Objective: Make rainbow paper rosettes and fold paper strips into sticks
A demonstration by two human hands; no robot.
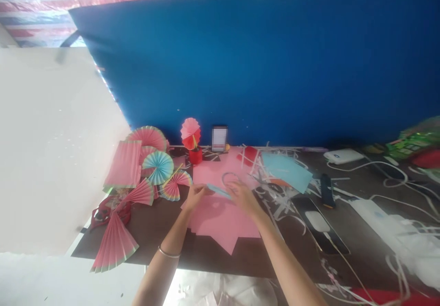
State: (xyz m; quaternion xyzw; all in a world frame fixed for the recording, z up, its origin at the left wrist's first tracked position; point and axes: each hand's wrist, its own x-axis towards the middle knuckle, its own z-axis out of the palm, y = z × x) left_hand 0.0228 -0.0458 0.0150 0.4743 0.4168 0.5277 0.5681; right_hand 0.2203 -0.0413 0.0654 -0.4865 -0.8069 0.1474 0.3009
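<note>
A narrow light blue paper strip point(219, 191) stretches between my hands above the pink paper sheets point(223, 219). My left hand point(195, 197) is closed on the strip's left end, fingertips pinched together. At the other end, my right hand point(244, 199) is also closed on it, with some fingers hidden behind the hand. A thin greyish ring point(229, 175) shows just above my right fingers; I cannot tell whether it is held or lies on the sheets. Left of my left hand lies a pleated pink paper fan point(176, 186) with a green edge.
More pleated fans point(115, 242) and a blue rosette point(158, 167) lie leftward. A red cup point(195, 156) holds a pink-and-red fan. Light blue sheets point(288, 170), paper scraps point(283, 200), a phone point(335, 242) and a white power strip point(378, 223) with cables are rightward. A blue panel point(240, 67) stands behind.
</note>
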